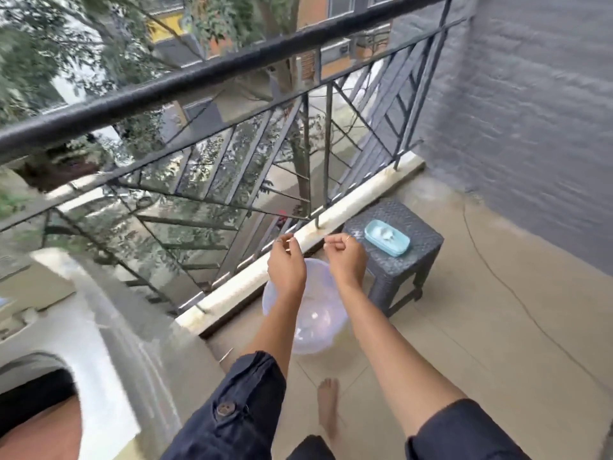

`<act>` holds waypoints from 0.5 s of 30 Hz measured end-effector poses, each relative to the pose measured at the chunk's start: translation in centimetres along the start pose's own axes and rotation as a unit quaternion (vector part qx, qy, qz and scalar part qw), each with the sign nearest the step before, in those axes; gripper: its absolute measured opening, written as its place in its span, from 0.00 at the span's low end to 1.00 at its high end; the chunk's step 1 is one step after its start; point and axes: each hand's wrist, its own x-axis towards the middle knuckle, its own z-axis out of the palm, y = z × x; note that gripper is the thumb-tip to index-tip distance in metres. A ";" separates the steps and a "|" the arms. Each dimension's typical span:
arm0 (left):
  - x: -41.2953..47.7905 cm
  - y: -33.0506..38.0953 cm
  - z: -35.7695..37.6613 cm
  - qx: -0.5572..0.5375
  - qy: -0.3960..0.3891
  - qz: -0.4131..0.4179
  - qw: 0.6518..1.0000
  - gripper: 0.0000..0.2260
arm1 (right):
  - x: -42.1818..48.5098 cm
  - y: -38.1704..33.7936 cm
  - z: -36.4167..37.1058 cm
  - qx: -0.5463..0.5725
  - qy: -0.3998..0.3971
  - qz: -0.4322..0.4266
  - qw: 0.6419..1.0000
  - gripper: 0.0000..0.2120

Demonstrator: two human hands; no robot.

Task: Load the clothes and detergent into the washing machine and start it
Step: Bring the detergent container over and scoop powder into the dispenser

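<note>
**Item:** white top-loading washing machine, lower left of view. Its drum opening shows dark and orange cloth.

**Position:** left of both hands and closer to the body; the left hand is the nearer.

**Second item:** light-blue oblong plastic tray with white contents, possibly detergent. It sits just right of the right hand, long axis running far-left to near-right, on a grey woven stool.

**Hands:** raised side by side, fingers curled, thumb to forefinger. Whether they pinch anything cannot be told.

**Beneath:** translucent round plastic basin on a beige tiled balcony floor.

**Bounds:** black metal railing and grey painted wall.
</note>
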 end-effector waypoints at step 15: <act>8.6 3.0 22.1 0.096 -0.209 -0.010 0.973 0.18 | 19.7 9.6 -6.1 -0.031 0.138 0.197 0.970 0.09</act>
